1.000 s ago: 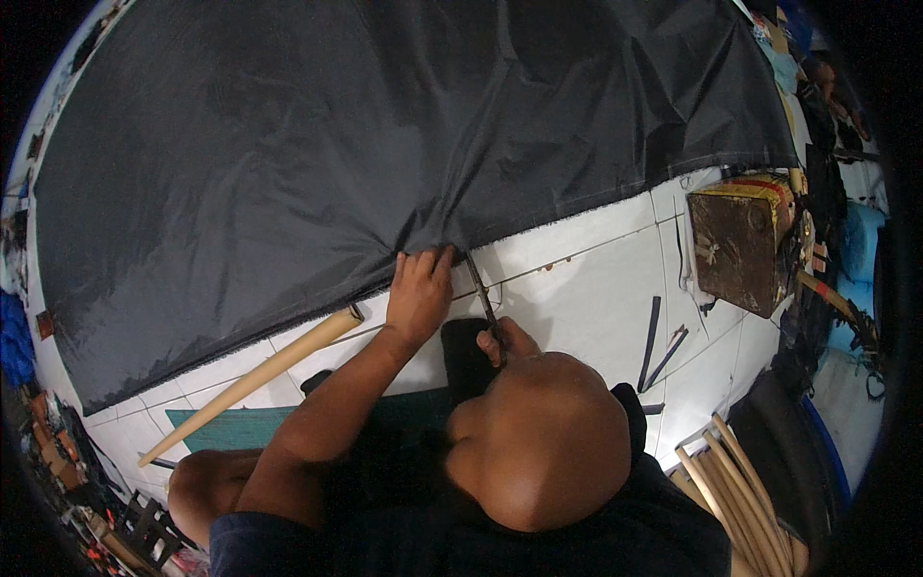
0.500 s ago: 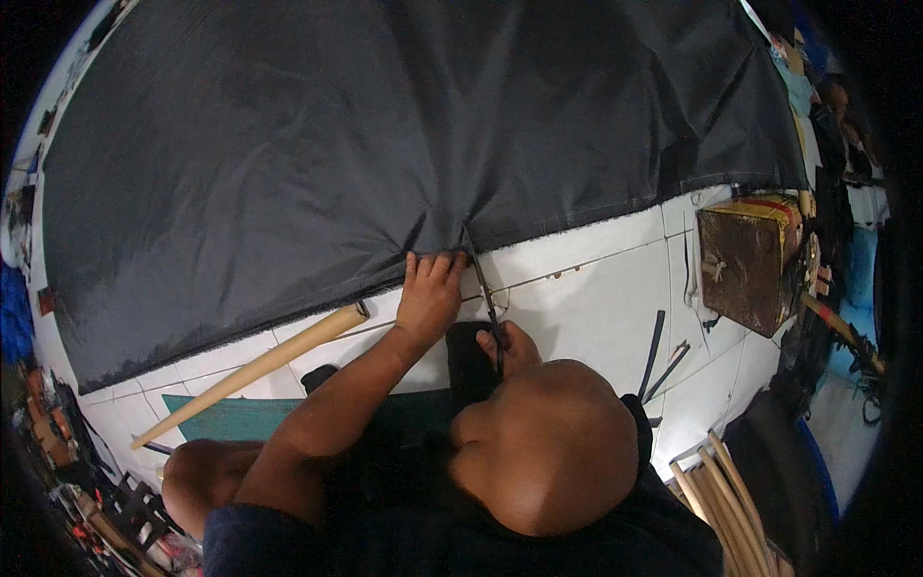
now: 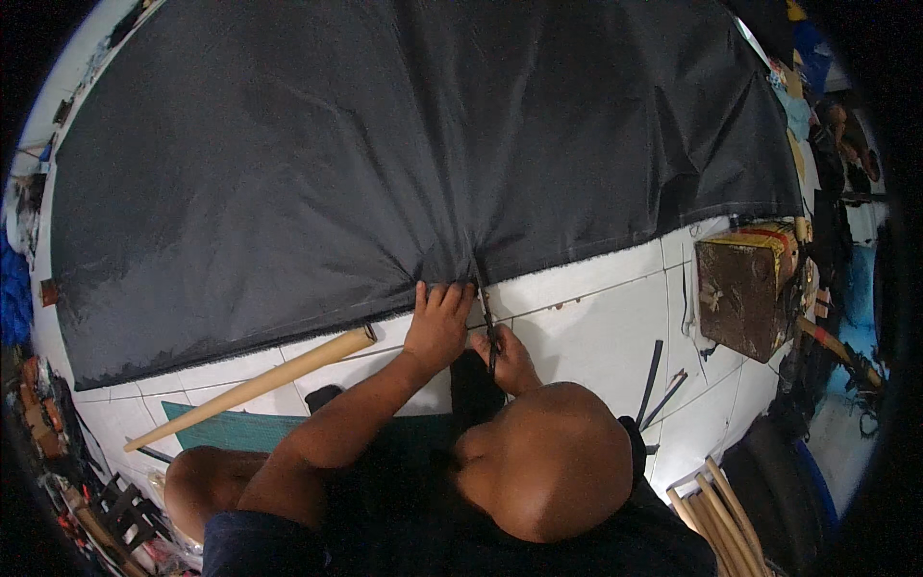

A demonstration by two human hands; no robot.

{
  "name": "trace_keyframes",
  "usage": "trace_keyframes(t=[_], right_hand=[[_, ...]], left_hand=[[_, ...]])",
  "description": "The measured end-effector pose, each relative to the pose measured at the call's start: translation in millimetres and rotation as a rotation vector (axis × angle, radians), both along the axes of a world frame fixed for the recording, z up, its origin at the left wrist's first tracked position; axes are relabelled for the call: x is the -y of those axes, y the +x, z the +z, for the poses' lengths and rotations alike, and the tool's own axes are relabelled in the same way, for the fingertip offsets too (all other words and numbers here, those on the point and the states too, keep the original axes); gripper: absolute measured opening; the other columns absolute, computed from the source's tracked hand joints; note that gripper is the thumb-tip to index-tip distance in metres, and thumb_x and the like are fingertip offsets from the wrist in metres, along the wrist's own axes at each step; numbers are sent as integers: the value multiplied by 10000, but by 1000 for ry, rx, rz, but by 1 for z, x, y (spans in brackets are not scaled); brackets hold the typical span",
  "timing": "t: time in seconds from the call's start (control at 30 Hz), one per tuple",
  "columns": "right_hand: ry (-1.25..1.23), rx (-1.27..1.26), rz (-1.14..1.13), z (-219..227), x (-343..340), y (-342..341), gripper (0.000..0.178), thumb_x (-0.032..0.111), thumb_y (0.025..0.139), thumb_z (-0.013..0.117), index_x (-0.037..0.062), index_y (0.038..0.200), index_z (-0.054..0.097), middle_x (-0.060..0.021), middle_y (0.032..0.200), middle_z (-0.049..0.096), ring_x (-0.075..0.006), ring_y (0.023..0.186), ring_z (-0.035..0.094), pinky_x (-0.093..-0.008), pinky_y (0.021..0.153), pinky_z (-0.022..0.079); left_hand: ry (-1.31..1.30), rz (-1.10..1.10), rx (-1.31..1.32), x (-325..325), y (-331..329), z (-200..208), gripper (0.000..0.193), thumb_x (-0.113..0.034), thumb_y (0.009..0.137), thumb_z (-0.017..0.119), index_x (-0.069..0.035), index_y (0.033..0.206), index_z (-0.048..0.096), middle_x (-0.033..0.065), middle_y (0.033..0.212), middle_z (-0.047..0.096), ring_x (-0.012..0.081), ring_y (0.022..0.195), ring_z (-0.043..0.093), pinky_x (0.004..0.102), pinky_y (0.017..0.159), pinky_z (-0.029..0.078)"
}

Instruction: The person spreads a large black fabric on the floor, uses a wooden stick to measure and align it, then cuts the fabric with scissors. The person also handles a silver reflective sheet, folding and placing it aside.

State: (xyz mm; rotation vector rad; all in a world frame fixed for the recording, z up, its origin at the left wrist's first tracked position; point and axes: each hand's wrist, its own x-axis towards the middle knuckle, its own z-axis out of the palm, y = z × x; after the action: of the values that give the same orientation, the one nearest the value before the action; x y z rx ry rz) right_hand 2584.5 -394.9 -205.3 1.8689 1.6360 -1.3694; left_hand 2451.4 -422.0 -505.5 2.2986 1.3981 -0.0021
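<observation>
A wide sheet of black fabric (image 3: 269,183) lies spread over the floor, its near edge frayed. My left hand (image 3: 437,322) grips that edge, fingertips on top of the cloth, and creases fan out from there. The thumb is hidden. Just to the right, my right hand (image 3: 510,360) is closed around the handles of long dark scissors (image 3: 486,298). Their blades reach up into the fabric's edge, right beside my left fingertips. How far apart the blades stand is hard to tell.
A tan cardboard tube (image 3: 255,389) lies at the left on the white tile floor (image 3: 586,313), partly over a green mat (image 3: 216,428). A worn brown box (image 3: 740,293) stands at the right. Dark strips (image 3: 652,380) and several tan tubes (image 3: 716,514) lie nearer me.
The whole view has shifted slightly, so cloth and hands sit lower in the picture. Creases by my left fingers have become more pronounced. Both hands keep their holds.
</observation>
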Motion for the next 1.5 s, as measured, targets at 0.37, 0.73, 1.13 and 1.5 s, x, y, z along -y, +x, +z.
trace_keyframes(t=[0.37,0.73,1.13,1.5], right_hand=[[161,-479,-536,-262,48,22,439,412,852,655,-14,911,570,-64,779,582,-173,726,530,-315,681,423],[368,-535,-569,-297,16,19,498,488,893,645,6,786,579,-24,661,524,-119,623,463,-291,565,393],[300,-440,-530,-308,-51,11,634,612,824,634,-18,771,586,-204,716,611,-335,709,607,-427,679,454],[384,-521,-537,-324,-69,10,554,538,849,663,13,708,558,-99,621,539,-215,599,537,-360,568,430]], left_hand=[[19,-40,-59,2,-1,-4,688,-226,804,631,-7,1406,383,142,1316,427,322,1262,385,592,1106,229],[15,-96,-117,2,-2,-1,659,-258,807,625,-5,1380,421,149,1358,417,325,1274,373,600,1102,224],[1,-82,-81,-1,-1,2,693,-271,796,632,-11,1392,394,170,1327,420,345,1241,392,616,1085,240],[-126,-71,-105,-16,9,24,794,-403,787,656,-18,1407,342,179,1306,445,362,1219,426,633,1059,265]])
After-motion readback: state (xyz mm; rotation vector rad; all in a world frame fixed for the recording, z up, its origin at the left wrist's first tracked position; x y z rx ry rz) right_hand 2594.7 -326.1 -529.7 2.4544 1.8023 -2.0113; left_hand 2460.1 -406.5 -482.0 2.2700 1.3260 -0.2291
